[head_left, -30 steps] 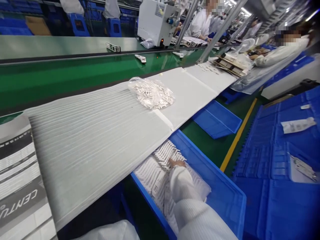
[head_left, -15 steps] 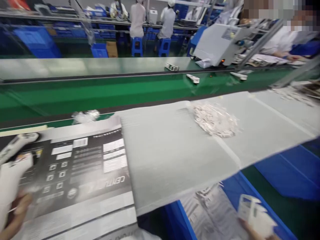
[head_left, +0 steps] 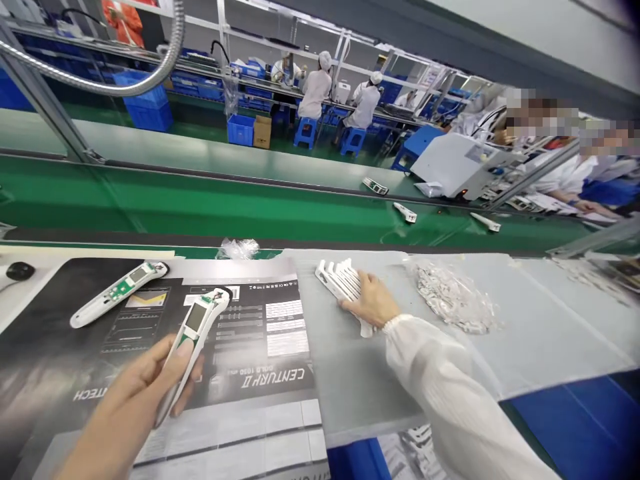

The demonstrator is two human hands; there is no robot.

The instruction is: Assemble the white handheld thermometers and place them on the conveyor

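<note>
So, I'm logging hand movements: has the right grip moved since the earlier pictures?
Yes: the right grip has come up from the blue bin to the gray mat, now left of the bag of small parts.

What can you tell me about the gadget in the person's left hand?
The gadget is a long, slim white casing, plastic by its look, with its front uncovered. A grey rectangular display sits towards the far end, with green circuit board visible above and below it; details at the bent tip are too small to tell. It slants away and rightward over a printed sheet, gripped by the left hand, thumb on its front.
</note>
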